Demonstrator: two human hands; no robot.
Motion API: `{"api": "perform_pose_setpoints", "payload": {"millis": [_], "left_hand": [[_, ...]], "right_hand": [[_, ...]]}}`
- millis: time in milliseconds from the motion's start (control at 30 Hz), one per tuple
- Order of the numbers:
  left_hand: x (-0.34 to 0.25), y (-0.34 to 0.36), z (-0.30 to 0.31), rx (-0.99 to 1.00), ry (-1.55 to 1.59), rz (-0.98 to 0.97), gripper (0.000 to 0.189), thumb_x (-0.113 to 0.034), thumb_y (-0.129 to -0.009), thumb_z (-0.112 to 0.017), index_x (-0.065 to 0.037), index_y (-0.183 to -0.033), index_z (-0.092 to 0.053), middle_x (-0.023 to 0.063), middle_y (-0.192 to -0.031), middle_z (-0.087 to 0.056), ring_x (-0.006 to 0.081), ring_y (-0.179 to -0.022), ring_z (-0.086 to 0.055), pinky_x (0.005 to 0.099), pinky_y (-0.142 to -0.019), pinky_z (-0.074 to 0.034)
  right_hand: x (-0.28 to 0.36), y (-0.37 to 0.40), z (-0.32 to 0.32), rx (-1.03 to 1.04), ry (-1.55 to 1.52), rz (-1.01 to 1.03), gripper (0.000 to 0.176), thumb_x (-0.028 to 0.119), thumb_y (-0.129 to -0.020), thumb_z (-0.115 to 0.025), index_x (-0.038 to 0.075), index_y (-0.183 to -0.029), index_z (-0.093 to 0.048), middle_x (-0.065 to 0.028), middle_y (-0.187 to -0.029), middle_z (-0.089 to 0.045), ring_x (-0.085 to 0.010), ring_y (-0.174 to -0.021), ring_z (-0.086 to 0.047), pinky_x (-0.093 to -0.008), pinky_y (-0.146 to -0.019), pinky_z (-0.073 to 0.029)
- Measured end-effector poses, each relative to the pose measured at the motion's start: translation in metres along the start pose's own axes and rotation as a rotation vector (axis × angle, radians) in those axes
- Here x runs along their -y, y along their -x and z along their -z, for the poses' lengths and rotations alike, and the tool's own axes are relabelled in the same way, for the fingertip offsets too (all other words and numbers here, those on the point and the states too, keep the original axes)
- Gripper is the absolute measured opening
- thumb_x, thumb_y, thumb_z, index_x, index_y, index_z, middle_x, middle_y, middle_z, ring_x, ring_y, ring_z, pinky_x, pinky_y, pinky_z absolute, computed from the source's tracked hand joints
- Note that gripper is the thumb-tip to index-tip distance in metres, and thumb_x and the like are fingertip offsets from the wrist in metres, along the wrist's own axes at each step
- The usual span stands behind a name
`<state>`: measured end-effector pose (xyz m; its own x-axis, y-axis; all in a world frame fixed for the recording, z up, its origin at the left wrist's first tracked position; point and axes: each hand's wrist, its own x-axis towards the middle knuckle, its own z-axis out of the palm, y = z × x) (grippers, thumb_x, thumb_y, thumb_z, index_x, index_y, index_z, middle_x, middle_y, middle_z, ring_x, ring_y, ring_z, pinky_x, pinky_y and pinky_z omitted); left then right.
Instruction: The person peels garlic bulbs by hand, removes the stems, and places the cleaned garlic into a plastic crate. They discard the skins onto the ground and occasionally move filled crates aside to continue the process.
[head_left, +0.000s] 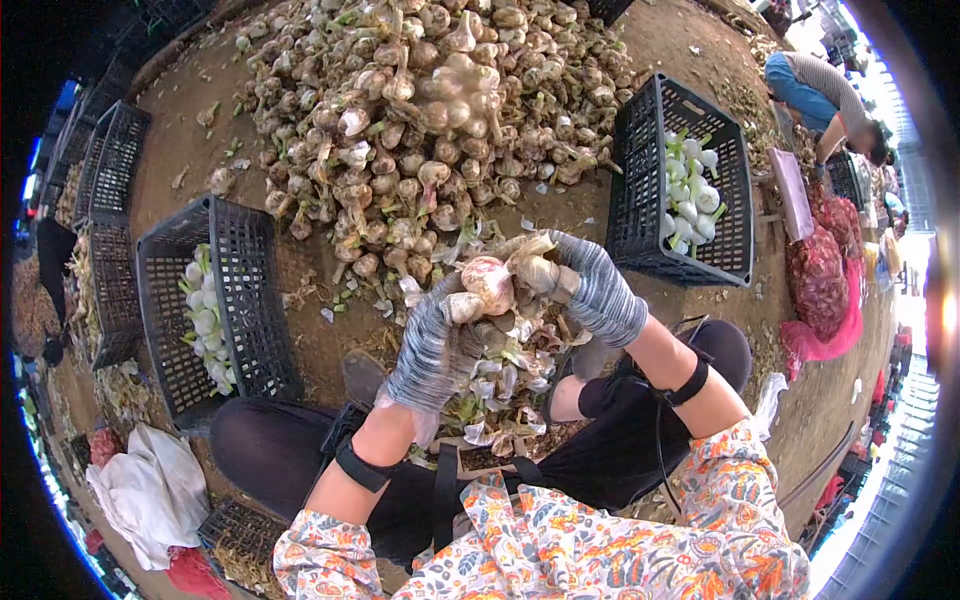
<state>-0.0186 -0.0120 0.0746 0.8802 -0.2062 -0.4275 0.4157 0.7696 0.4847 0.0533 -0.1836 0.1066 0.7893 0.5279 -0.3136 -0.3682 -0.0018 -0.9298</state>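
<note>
In the middle of the head view I hold a garlic bulb (487,284) with a pinkish-white surface, in front of my body. My left hand (430,345), in a grey striped glove, is closed round its lower left side, thumb against it. My right hand (598,290), gloved alike, pinches at the bulb's right side, where dry papery skin (537,245) sticks up between the fingers. Its fingertips are partly hidden by the skin. Below both hands, loose garlic peelings (500,385) lie between my legs.
A large heap of unpeeled garlic (430,130) spreads ahead. One black crate (265,310) with peeled white bulbs stands left, another (720,265) right. Red net sacks (820,280) lie far right, near a bending person (825,90). A white sack (150,490) lies lower left.
</note>
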Motion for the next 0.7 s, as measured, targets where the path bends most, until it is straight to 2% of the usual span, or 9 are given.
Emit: {"api": "perform_pose_setpoints", "payload": {"millis": [67,133,167,333,433,500,567,633,700], "left_hand": [[0.001,-0.001,0.004,0.014,0.017,0.025,0.042,-0.023,-0.078,-0.054,0.000,-0.114,-0.050,0.0076,-0.099,-0.059,0.0159,-0.087,-0.059,0.0276,-0.076,-0.050],[0.004,-0.001,0.006,0.027,0.031,0.056,0.041,-0.024,-0.080,-0.053,0.000,-0.113,-0.051,0.0074,-0.098,-0.059,0.0157,-0.086,-0.059,0.0275,-0.075,-0.051],[0.006,0.000,0.007,0.003,0.087,0.063,0.041,-0.024,-0.080,-0.053,-0.001,-0.113,-0.051,0.0073,-0.097,-0.060,0.0159,-0.084,-0.060,0.0275,-0.074,-0.051],[0.011,-0.001,0.021,-0.019,0.196,0.140,0.040,-0.025,-0.081,-0.054,-0.001,-0.113,-0.051,0.0075,-0.096,-0.060,0.0165,-0.083,-0.060,0.0277,-0.073,-0.052],[0.008,-0.002,0.015,-0.010,0.222,0.147,0.044,-0.025,-0.081,-0.055,-0.001,-0.117,-0.048,0.0081,-0.101,-0.058,0.0169,-0.087,-0.059,0.0278,-0.074,-0.052],[0.007,-0.003,0.007,0.005,0.156,0.057,0.049,-0.026,-0.082,-0.054,-0.001,-0.122,-0.042,0.0097,-0.108,-0.055,0.0173,-0.090,-0.058,0.0280,-0.075,-0.052],[0.004,-0.004,0.004,0.048,0.117,0.042,0.052,-0.025,-0.081,-0.056,-0.001,-0.124,-0.040,0.0100,-0.110,-0.053,0.0166,-0.091,-0.057,0.0278,-0.076,-0.051],[0.004,-0.005,0.003,0.091,0.077,0.027,0.055,-0.025,-0.080,-0.058,-0.001,-0.126,-0.037,0.0103,-0.112,-0.052,0.0159,-0.092,-0.057,0.0275,-0.077,-0.050],[0.007,-0.006,0.002,0.062,-0.602,-0.294,0.060,-0.023,-0.078,-0.064,0.000,-0.126,-0.037,0.0093,-0.111,-0.052,0.0138,-0.095,-0.054,0.0270,-0.081,-0.047]], "right_hand": [[-0.005,-0.003,-0.001,0.009,0.116,-0.005,0.029,0.021,-0.081,-0.063,0.000,-0.100,-0.056,-0.0041,-0.088,-0.061,-0.0089,-0.080,-0.055,-0.0258,-0.073,-0.046],[-0.020,-0.006,0.002,-0.076,0.513,0.269,0.030,0.021,-0.080,-0.064,0.000,-0.099,-0.055,-0.0072,-0.085,-0.062,-0.0100,-0.078,-0.056,-0.0274,-0.071,-0.047],[-0.012,-0.005,-0.002,-0.061,0.442,0.159,0.031,0.021,-0.079,-0.065,0.000,-0.099,-0.055,-0.0100,-0.083,-0.062,-0.0114,-0.076,-0.057,-0.0287,-0.070,-0.048],[-0.010,-0.003,0.001,-0.030,0.573,0.186,0.031,0.013,-0.077,-0.067,0.001,-0.104,-0.055,-0.0041,-0.088,-0.062,-0.0094,-0.079,-0.054,-0.0264,-0.075,-0.046],[-0.011,-0.003,0.007,-0.006,0.561,0.184,0.033,0.013,-0.077,-0.067,0.001,-0.105,-0.055,-0.0040,-0.087,-0.062,-0.0078,-0.079,-0.054,-0.0255,-0.074,-0.046],[-0.011,-0.003,0.009,0.001,0.566,0.172,0.032,0.013,-0.077,-0.067,0.001,-0.105,-0.056,-0.0039,-0.087,-0.062,-0.0070,-0.079,-0.054,-0.0251,-0.074,-0.046],[-0.011,-0.004,0.010,0.008,0.470,0.144,0.034,0.016,-0.076,-0.068,0.002,-0.105,-0.057,-0.0037,-0.084,-0.062,-0.0067,-0.074,-0.053,-0.0243,-0.069,-0.046],[-0.011,-0.005,0.009,-0.044,0.567,0.149,0.035,0.018,-0.076,-0.068,0.002,-0.105,-0.057,-0.0038,-0.082,-0.062,-0.0069,-0.071,-0.052,-0.0242,-0.065,-0.045],[-0.020,-0.008,0.008,-0.129,0.628,0.195,0.039,0.022,-0.073,-0.070,0.003,-0.105,-0.057,-0.0044,-0.080,-0.062,-0.0075,-0.064,-0.050,-0.0246,-0.057,-0.042]]}}
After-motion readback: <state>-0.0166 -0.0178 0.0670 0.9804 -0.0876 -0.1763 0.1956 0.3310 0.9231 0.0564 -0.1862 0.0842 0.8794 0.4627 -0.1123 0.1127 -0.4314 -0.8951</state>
